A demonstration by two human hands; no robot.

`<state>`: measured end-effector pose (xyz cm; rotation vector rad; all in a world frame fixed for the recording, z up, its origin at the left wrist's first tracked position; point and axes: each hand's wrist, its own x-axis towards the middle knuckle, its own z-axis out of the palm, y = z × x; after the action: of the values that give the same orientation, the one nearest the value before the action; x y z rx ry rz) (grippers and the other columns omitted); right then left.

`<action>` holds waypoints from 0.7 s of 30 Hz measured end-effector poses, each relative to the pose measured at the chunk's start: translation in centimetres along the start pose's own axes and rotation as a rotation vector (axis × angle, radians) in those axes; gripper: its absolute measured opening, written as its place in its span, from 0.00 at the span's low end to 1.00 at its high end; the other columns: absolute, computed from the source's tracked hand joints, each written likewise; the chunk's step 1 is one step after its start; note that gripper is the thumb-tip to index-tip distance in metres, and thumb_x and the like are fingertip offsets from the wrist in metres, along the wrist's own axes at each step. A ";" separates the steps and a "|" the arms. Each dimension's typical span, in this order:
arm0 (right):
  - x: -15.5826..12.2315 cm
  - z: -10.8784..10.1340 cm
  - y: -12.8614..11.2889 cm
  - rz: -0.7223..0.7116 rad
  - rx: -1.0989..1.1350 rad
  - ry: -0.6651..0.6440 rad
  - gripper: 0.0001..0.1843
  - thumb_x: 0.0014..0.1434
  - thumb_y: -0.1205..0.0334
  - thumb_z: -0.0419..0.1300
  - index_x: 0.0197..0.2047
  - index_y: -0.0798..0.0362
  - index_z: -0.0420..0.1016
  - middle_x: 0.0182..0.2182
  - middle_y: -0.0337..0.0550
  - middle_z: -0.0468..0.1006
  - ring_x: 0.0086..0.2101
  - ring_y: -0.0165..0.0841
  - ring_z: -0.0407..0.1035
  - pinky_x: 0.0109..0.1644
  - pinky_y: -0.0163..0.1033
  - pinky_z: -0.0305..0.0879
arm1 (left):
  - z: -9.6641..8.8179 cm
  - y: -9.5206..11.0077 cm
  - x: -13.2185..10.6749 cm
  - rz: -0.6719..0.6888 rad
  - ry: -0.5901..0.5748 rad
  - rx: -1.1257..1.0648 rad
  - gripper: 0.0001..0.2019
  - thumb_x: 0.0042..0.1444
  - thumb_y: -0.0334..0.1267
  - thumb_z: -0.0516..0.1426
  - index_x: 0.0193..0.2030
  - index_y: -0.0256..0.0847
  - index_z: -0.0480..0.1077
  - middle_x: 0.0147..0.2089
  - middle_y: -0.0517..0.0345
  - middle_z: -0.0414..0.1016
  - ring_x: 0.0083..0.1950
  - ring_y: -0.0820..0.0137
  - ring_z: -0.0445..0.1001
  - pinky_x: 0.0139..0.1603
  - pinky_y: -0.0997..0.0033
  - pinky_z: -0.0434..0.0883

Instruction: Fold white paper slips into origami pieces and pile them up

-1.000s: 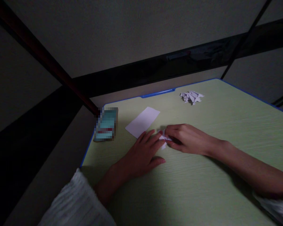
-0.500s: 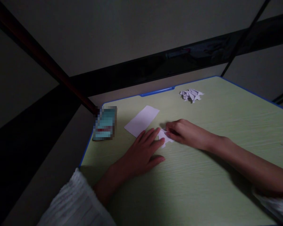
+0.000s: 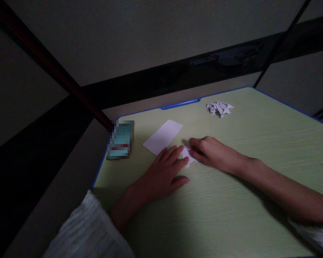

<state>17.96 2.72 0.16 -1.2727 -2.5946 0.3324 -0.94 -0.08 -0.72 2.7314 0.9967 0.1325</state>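
Note:
A small folded piece of white paper (image 3: 188,156) lies on the pale green table (image 3: 231,200) between my hands. My left hand (image 3: 164,173) lies flat with fingers stretched out, its fingertips resting on the paper's left edge. My right hand (image 3: 211,154) comes in from the right with fingers curled and pressed down on the paper's right side. A flat white sheet (image 3: 163,137) lies just beyond my left fingertips.
A pile of folded white paper shapes (image 3: 219,108) sits near the table's far edge. A blurred teal box (image 3: 120,140) stands at the far left corner. The table has a blue rim (image 3: 180,104); dark floor and beams surround it.
My right hand has flattened and drawn slightly back over the small folded paper, which now lies lower on the table. My left hand has hardly moved.

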 end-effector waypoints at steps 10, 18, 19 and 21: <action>0.0 0.1 -0.4 -0.041 -0.100 -0.010 0.09 0.58 0.64 0.45 0.33 0.59 0.63 0.21 0.44 0.70 0.20 0.27 0.63 0.24 0.33 0.45 | -0.3 0.2 0.1 0.009 -0.002 0.042 0.24 0.53 0.48 0.45 0.54 0.38 0.55 0.62 0.47 0.45 0.62 0.62 0.40 0.59 0.56 0.44; 0.3 0.2 -0.9 0.002 -0.180 0.000 0.10 0.59 0.63 0.44 0.34 0.58 0.63 0.22 0.46 0.72 0.20 0.29 0.64 0.23 0.34 0.44 | -0.2 0.2 0.2 0.012 0.004 0.017 0.24 0.53 0.48 0.45 0.54 0.38 0.55 0.62 0.47 0.45 0.62 0.62 0.41 0.59 0.55 0.45; 0.2 0.2 -0.9 0.003 -0.176 -0.012 0.09 0.58 0.64 0.44 0.34 0.58 0.63 0.22 0.46 0.72 0.20 0.29 0.65 0.23 0.34 0.44 | -0.2 0.2 0.2 0.013 0.007 0.011 0.24 0.53 0.47 0.46 0.54 0.38 0.55 0.62 0.47 0.46 0.62 0.61 0.41 0.59 0.55 0.45; 0.1 0.0 -1.0 -0.001 -0.165 -0.031 0.07 0.58 0.65 0.46 0.35 0.58 0.62 0.23 0.46 0.72 0.21 0.30 0.65 0.24 0.34 0.45 | -0.2 0.2 0.2 0.015 0.013 0.003 0.24 0.52 0.47 0.46 0.54 0.38 0.55 0.61 0.46 0.47 0.62 0.61 0.41 0.59 0.54 0.45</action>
<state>17.14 2.17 0.44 -1.3281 -2.6969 0.1416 -0.75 -0.05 -0.49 2.7451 0.9804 0.1510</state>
